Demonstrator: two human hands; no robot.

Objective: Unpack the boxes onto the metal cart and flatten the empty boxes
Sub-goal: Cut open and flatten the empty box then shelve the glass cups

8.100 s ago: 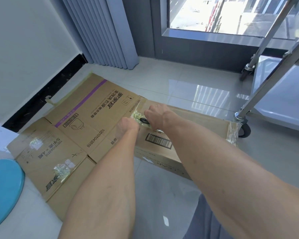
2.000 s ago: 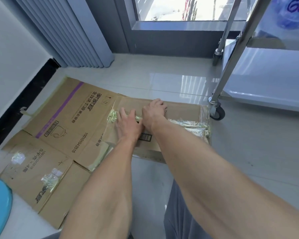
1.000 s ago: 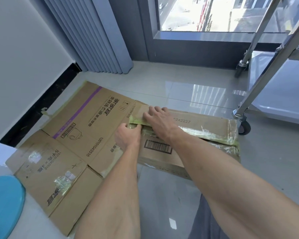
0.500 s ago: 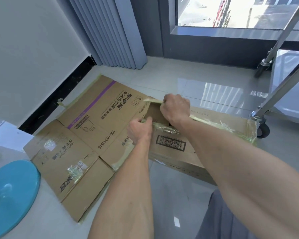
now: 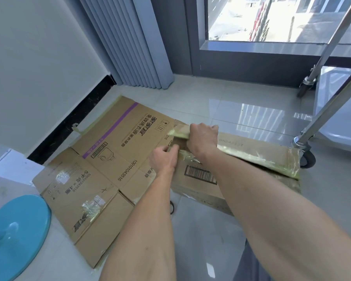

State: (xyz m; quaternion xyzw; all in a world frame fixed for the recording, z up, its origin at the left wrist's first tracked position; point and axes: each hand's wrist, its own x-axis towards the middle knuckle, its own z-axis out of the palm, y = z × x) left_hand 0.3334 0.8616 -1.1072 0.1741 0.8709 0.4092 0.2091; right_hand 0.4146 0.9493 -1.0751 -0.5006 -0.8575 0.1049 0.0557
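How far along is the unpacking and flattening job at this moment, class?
Done: one flattened box lies open on the floor. In hand: the right hand grips the far flap of the taped box, and the left hand pinches the near flap, parting them. Left: empty this box onto the metal cart, then flatten it. Its contents are hidden.

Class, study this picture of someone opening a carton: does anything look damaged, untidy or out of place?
Mostly the tape. On the box that the left hand and right hand are pulling open, it hangs torn and crumpled. A loose strip also trails off the flattened box.
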